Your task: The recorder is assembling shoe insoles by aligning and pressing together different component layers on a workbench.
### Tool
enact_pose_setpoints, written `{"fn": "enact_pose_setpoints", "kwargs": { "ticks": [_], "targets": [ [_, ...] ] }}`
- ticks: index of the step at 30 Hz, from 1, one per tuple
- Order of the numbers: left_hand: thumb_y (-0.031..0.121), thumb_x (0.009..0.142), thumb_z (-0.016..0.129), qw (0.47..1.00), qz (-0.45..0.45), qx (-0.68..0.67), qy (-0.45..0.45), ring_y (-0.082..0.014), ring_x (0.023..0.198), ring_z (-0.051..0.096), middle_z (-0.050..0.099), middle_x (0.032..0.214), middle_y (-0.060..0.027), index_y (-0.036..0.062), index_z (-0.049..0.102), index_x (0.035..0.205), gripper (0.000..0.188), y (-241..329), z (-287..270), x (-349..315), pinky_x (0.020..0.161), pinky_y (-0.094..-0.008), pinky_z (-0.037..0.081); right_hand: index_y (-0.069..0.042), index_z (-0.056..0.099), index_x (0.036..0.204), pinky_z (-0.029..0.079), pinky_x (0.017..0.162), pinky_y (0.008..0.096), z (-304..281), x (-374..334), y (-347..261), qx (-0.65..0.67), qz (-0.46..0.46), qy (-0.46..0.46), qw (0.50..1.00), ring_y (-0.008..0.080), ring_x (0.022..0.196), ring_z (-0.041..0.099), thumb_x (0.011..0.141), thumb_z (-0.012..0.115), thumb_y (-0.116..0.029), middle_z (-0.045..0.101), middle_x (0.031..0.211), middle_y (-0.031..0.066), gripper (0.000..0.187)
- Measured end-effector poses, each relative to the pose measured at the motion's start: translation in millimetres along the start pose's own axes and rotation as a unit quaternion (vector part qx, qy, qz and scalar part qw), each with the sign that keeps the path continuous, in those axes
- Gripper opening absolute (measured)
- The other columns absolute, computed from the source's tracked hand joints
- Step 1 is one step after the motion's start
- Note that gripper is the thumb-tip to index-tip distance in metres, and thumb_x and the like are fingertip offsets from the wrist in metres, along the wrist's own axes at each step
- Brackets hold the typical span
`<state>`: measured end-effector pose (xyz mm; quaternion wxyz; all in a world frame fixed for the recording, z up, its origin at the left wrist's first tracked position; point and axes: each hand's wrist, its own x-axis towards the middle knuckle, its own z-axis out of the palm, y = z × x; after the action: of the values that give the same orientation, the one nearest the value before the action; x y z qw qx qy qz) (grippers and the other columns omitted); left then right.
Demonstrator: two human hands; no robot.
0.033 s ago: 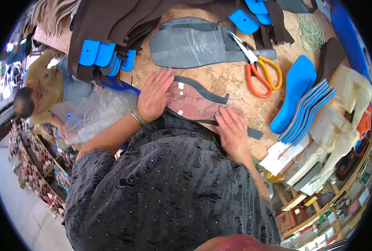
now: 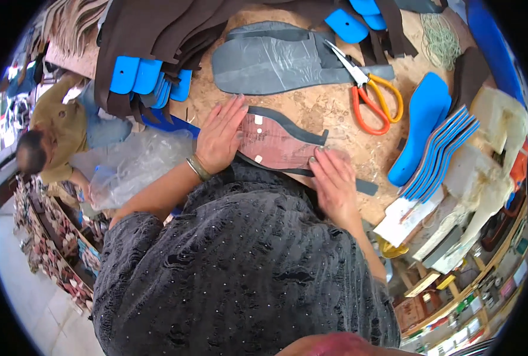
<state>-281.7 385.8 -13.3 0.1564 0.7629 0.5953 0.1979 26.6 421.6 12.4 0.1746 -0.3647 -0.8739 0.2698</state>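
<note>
A reddish sole-shaped insole board with white patches lies on a dark grey strip-edged piece of sole material at the near edge of the table. My left hand, with a bangle at its wrist, rests flat on the board's left end, fingers stretched out. On the right end lies my right hand, its fingers extended and pressing down. A dark tail of the grey material sticks out beyond that hand. Just past the board is a larger grey sheet, sole-shaped and shiny. Scissors with orange and yellow handles lie open, touching that sheet.
Blue insoles and a fanned stack of blue-edged insoles lie at right. Dark brown pieces with blue heel parts fill the far left. Pale string sits far right. Another person is at left beside clear plastic.
The view has shifted very slightly. Both hands remain flat on the insole board.
</note>
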Motion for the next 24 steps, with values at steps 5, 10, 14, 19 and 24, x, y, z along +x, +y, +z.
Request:
{"fn": "enact_pose_setpoints", "kwargs": {
  "ticks": [5,10,14,19,24],
  "targets": [
    [0.012,0.087,0.052,0.999,-0.006,0.011,0.048,-0.0332,0.136,0.04,0.04,0.147,-0.0198,0.0004,0.041,0.14,0.055,1.0,6.5,-0.2,0.111,-0.0468,0.029,-0.008,0.064,0.119,0.04,0.103,0.0427,10.3,-6.3,7.1,-0.037,-0.015,0.038,0.998,0.0269,0.122,0.055,0.077,0.067,-0.001,0.061,0.128,0.0089,0.042],
    [0.011,0.1,0.041,0.929,0.022,-0.316,0.193,-0.0264,0.132,0.045,0.047,0.141,-0.0183,-0.0033,0.04,0.138,0.041,-1.5,5.5,-3.4,0.108,-0.0416,0.034,-0.006,0.062,0.12,0.04,0.105,0.0441,9.2,-2.0,-0.5,-0.079,-0.016,0.082,0.993,0.0308,0.122,0.054,0.081,0.068,-0.007,0.062,0.126,0.0108,0.039],
    [0.009,0.098,0.049,0.84,-0.018,-0.47,0.271,-0.0183,0.108,0.056,0.059,0.112,-0.0106,-0.0001,0.051,0.117,0.02,-21.5,-4.2,-35.5,0.097,-0.034,0.044,-0.007,0.06,0.123,0.041,0.104,0.0427,13.6,10.3,-36.7,-0.105,0.013,0.109,0.988,0.0324,0.121,0.053,0.08,0.071,-0.013,0.059,0.129,0.0112,0.045],
    [0.013,0.097,0.055,0.771,-0.134,-0.614,0.107,-0.0165,0.096,0.061,0.062,0.102,-0.009,0.0027,0.052,0.112,0.018,-19.6,36.3,-75.5,0.086,-0.03,0.048,-0.016,0.059,0.127,0.045,0.098,0.0383,42.1,22.0,-38.9,-0.167,-0.041,0.107,0.979,0.0341,0.12,0.053,0.081,0.071,-0.018,0.053,0.136,0.0101,0.048],
    [0.019,0.099,0.052,0.682,-0.194,-0.704,-0.023,-0.0225,0.102,0.064,0.064,0.108,-0.015,-0.0021,0.052,0.114,0.025,12.3,25.4,-65.6,0.087,-0.0311,0.051,-0.014,0.059,0.128,0.045,0.098,0.0378,31.4,28.2,-40.9,-0.121,0.005,0.091,0.989,0.029,0.117,0.057,0.084,0.065,-0.015,0.057,0.134,0.0082,0.044]
  ]
}}
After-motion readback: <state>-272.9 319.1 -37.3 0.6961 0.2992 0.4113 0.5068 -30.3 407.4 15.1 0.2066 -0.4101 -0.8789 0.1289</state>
